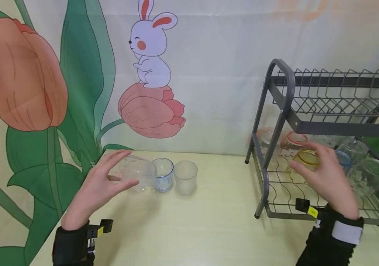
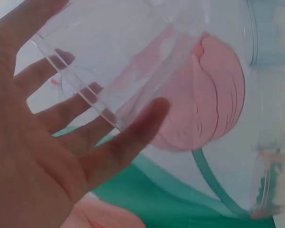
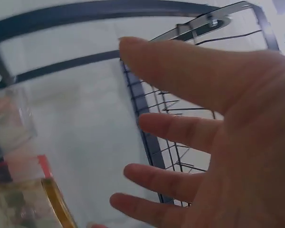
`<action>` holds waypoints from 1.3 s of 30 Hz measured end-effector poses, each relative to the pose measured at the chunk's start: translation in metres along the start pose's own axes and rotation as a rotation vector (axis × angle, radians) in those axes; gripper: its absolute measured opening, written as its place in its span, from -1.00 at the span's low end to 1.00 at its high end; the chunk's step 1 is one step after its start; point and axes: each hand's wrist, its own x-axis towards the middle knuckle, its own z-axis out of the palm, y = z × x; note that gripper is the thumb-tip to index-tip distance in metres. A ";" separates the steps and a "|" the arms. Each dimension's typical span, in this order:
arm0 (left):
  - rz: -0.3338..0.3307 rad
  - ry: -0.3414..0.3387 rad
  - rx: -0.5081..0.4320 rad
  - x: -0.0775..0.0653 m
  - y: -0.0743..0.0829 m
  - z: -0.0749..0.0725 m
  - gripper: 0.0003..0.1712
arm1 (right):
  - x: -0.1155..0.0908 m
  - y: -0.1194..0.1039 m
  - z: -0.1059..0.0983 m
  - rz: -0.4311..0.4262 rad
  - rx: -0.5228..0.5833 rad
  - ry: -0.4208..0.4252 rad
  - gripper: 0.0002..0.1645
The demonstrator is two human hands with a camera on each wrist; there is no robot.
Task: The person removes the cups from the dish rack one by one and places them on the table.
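Observation:
My left hand (image 1: 97, 184) grips a clear glass (image 1: 141, 171) between thumb and fingers, tilted above the table at the left. In the left wrist view, the fingers lie along the rim of this glass (image 2: 109, 57). Just beyond it, a blue-rimmed glass (image 1: 164, 179) and a frosted-looking glass (image 1: 185, 179) stand upright on the table. My right hand (image 1: 330, 179) is at the rack's lower tier, thumb and fingers spread, near a yellow glass (image 1: 305, 157). The right wrist view shows the hand holding nothing, with the yellow glass (image 3: 23, 204) apart from its fingers.
A dark metal two-tier rack (image 1: 342, 127) stands at the right. On its lower tier are a red-rimmed glass (image 1: 295, 139), a blue glass (image 1: 344, 159), a clear glass (image 1: 368, 177) and several others. A cloth printed with a rabbit (image 1: 152, 51) and tulips hangs behind the table (image 1: 209, 229).

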 end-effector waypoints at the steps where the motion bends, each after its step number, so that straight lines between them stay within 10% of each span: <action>1: -0.020 0.000 0.010 -0.002 -0.003 -0.003 -0.13 | 0.003 0.002 0.001 0.011 -0.029 -0.009 -0.07; 21: -0.444 -0.313 0.256 -0.035 -0.039 -0.041 0.04 | 0.031 0.054 0.010 0.120 -0.138 -0.080 -0.05; 39: -0.474 -0.316 0.375 -0.025 -0.053 -0.008 -0.09 | 0.028 0.055 0.013 0.141 -0.168 -0.165 -0.02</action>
